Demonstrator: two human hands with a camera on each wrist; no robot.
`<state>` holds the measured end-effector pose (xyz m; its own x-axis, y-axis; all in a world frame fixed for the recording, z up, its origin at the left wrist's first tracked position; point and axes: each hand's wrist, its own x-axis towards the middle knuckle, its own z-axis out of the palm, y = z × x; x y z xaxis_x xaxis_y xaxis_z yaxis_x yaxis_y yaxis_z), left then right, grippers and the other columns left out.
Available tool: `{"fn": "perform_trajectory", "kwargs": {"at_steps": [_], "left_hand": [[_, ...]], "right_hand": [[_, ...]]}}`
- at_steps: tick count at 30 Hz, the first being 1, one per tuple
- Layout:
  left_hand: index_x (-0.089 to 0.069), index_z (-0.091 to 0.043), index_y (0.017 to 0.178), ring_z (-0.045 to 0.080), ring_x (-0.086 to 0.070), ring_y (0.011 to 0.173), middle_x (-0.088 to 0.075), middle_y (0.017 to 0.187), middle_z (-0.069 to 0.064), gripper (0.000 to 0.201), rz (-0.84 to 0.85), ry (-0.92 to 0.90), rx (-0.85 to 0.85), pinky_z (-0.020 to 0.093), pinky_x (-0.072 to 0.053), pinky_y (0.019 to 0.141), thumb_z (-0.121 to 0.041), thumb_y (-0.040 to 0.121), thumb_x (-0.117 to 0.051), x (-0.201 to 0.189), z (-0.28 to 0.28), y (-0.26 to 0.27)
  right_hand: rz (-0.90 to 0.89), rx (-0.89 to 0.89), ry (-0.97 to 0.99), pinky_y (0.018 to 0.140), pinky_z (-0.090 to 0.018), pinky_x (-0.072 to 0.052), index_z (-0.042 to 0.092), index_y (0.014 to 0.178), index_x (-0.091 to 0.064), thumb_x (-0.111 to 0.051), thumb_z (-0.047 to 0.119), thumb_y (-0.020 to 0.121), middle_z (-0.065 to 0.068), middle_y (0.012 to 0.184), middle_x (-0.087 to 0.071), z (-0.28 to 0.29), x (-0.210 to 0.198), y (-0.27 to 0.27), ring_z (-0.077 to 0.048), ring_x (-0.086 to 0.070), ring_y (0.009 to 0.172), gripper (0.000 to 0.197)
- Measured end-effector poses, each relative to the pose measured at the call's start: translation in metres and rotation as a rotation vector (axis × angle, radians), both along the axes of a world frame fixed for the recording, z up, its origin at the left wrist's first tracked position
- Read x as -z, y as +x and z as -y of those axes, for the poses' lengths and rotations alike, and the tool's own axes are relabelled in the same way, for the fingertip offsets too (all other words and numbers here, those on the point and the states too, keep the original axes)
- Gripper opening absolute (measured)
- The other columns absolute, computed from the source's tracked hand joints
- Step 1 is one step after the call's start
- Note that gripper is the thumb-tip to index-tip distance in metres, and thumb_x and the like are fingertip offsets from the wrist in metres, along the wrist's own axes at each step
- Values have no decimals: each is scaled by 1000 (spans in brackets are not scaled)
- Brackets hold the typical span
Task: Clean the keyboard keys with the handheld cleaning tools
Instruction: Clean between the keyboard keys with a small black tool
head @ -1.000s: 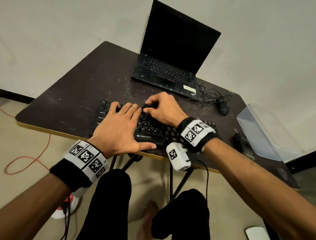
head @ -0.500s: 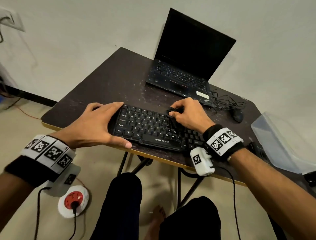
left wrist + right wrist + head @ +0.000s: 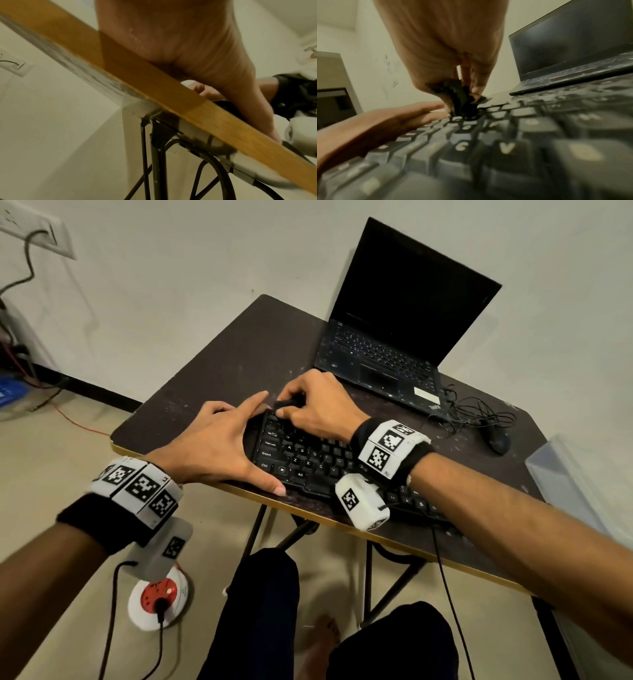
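Overhead, the head view showed the left hand (image 3: 219, 446) spread flat with straight fingers against the left end of the black keyboard (image 3: 318, 460), thumb along the near edge of the desk (image 3: 212, 364). Just beyond its fingertips, the right hand (image 3: 318, 409) curled over the keyboard's far-left corner, pinching a small dark cleaning tool (image 3: 286, 404) pressed down among the keys. Past the right hand stood an open laptop (image 3: 394, 337), and out beyond that wrist lay a mouse (image 3: 498, 441) with a tangled cable. From the left wrist view, the left hand's palm (image 3: 180, 40) rested on the desk's yellow edge (image 3: 154, 86), the fingers hidden beyond it. From the right wrist view, the right hand's fingers (image 3: 477, 88) gripped the dark, ragged-looking tool (image 3: 462, 100), its tip touching the keys (image 3: 505, 147); the left hand (image 3: 385, 121) lay flat beside it, and the laptop (image 3: 573, 54) stood further off.
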<state>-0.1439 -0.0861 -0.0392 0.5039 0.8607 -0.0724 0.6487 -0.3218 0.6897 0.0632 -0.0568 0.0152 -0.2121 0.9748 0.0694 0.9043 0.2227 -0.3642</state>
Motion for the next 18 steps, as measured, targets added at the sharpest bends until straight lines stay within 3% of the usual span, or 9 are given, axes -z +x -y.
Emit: {"fn": "perform_trajectory", "kwargs": {"at_steps": [3,7,10,14,18], "left_hand": [[2,-35,169,21,-20,149,-34,121,-43,172,36,-6,-29,37,-29,121,-79,32,-93,0,0,2],[14,-34,168,23,-18,154,-39,138,-30,177,52,-22,-32,37,-23,124,-77,35,-94,0,-2,5],[25,-35,165,22,-18,155,-41,160,-26,183,79,-29,-5,37,-20,125,-84,32,-91,-1,-1,4],[22,-38,165,21,-19,157,-35,167,-25,178,109,-22,-3,42,-18,128,-73,39,-98,5,-7,2],[16,-42,165,19,-23,158,-40,167,-19,182,146,-30,-9,50,-21,132,-85,26,-94,10,-11,2]], "right_hand": [[-21,-18,39,80,-28,-51,23,96,-84,-78,25,87,9,84,-73,-9,0,-25,-10,-61,82,11],[71,-86,6,89,-30,-51,24,109,-82,-72,23,94,4,99,-78,-10,-6,-21,-17,-68,99,18],[135,-142,27,88,-24,-45,24,118,-79,-71,18,95,4,108,-76,-6,-9,-15,-16,-67,107,25],[115,-63,130,86,-21,-49,23,108,-79,-76,15,86,6,102,-78,-13,-17,-9,-13,-71,100,23],[131,-90,-35,86,-24,-55,22,98,-81,-78,17,85,8,91,-77,-17,-19,-7,-11,-71,91,14]]}}
